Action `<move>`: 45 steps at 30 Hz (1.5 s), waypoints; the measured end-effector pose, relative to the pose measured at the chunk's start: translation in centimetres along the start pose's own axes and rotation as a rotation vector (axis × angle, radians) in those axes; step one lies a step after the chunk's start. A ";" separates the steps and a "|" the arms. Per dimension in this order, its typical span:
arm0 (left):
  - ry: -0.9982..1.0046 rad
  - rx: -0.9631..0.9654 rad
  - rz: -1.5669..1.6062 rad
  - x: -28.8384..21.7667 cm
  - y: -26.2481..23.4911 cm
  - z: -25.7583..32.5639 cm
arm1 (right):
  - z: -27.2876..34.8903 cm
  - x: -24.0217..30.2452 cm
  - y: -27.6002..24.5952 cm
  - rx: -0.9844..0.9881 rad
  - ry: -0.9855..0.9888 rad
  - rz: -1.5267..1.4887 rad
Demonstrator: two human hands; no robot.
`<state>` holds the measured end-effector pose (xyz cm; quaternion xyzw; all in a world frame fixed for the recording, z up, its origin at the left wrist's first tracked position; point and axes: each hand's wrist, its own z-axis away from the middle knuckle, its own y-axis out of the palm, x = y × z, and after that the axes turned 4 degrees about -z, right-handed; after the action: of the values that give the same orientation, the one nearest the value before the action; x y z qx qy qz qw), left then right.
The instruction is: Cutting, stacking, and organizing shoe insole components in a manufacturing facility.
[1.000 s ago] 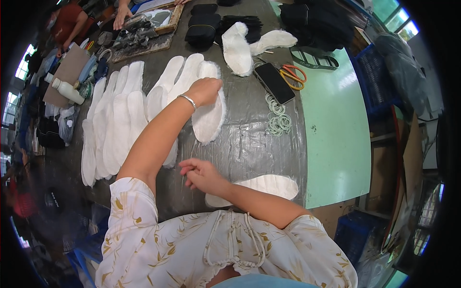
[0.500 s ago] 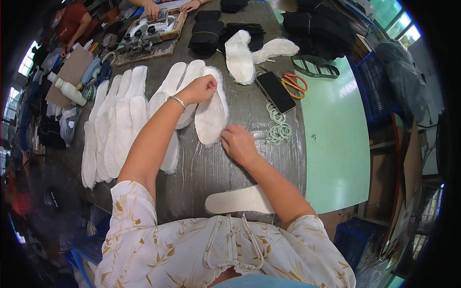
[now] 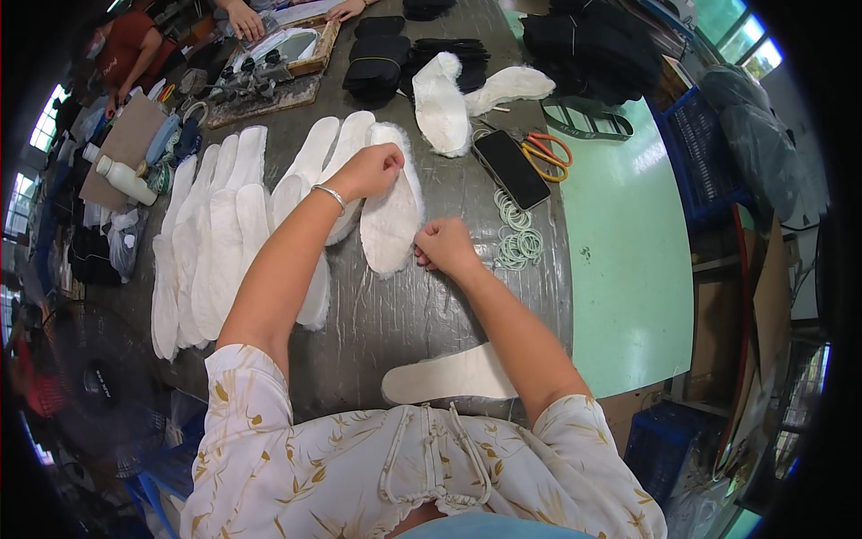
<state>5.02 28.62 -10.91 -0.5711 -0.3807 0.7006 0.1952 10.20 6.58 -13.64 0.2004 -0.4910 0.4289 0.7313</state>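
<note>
A white fleecy insole (image 3: 388,235) lies on the dark table in front of me, its fluffy edge showing along the right side. Over its upper half is my left hand (image 3: 370,172), closed with thumb and fingertips pinched together; what they hold, if anything, is too small to name. My right hand (image 3: 447,246) is closed at the lower right edge of the same insole, its curled fingers hiding what is between them. Left of it, more white insoles (image 3: 224,242) lie in overlapping rows. Another pale insole (image 3: 444,375) lies near the table's front edge, partly behind my right forearm.
To the right are a black phone (image 3: 512,169), orange-handled scissors (image 3: 549,157) and pale green rings (image 3: 519,247). Two fleecy pieces (image 3: 442,112) and black stacks (image 3: 375,67) lie farther back. Another person's hand (image 3: 244,20) works at a frame at the far left.
My right hand has moved a little away from me along the insole's edge, its fingers curling tighter. My left hand stays pinched over the insole. The far person's hand has shifted left.
</note>
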 end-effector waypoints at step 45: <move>0.037 -0.419 0.170 -4.8 3.3 24.0 | 5.7 5.3 -6.5 -0.073 -1.164 1.341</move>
<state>-15.91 15.65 -8.86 -0.6420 -0.4646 0.6096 0.0194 13.29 1.21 -5.63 0.0334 -0.8124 0.5812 -0.0335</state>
